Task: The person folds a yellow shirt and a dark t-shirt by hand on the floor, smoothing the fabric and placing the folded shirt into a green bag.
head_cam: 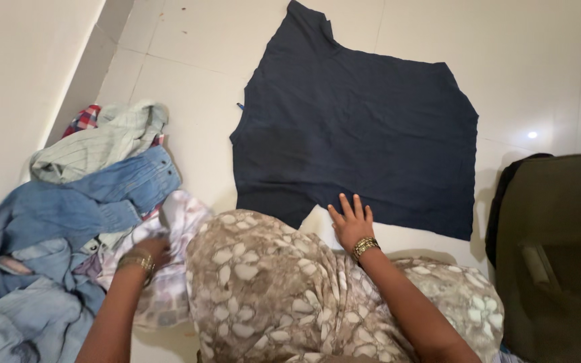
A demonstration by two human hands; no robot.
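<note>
Resting flat with fingers spread, the right hand (351,225) presses the near edge of a dark navy T-shirt (358,128) laid out on the white tiled floor (196,40), its grip apart and clamping nothing. At near left, the left hand (155,250) reaches into a pale patterned cloth (173,269) beside a pile of clothes (82,202) with blue denim; whether its grip is apart or together cannot be told. At far right lies a dark olive bag (559,255).
</note>
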